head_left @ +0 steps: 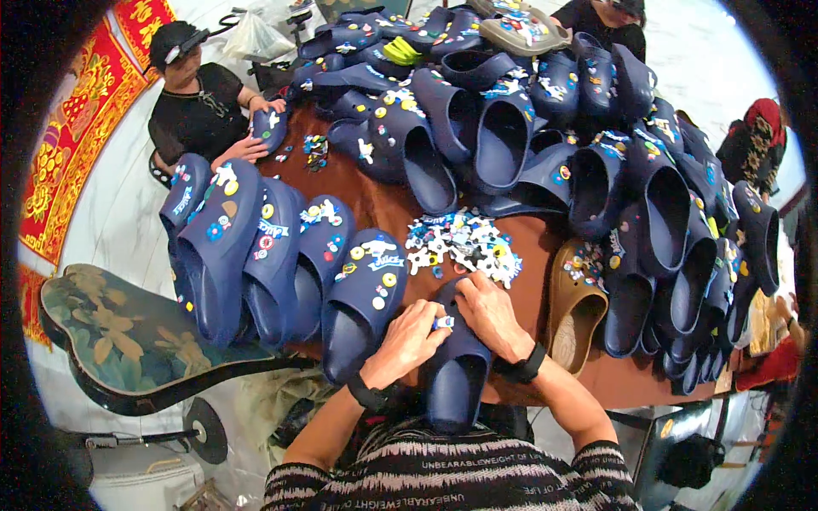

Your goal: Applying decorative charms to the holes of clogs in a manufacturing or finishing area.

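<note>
A navy clog [458, 362] lies right in front of me, its heel toward my body. My left hand [407, 347] pinches a small blue-and-white shoe charm [442, 323] against the left side of the clog's upper. On the right, my right hand [489, 317] grips the toe part, fingers curled over it; the fingertips are partly hidden. Just beyond the toe lies a pile of loose charms [464, 244], white, blue and yellow. A decorated navy clog [368, 285] stands left of my left hand.
Several decorated navy clogs [223, 247] line the left edge of the brown-covered table [532, 294]. A brown clog [578, 302] stands at the right, beside a big heap of navy clogs [665, 213]. A person [200, 106] across the left corner holds a clog. A patterned stool [128, 332] stands left.
</note>
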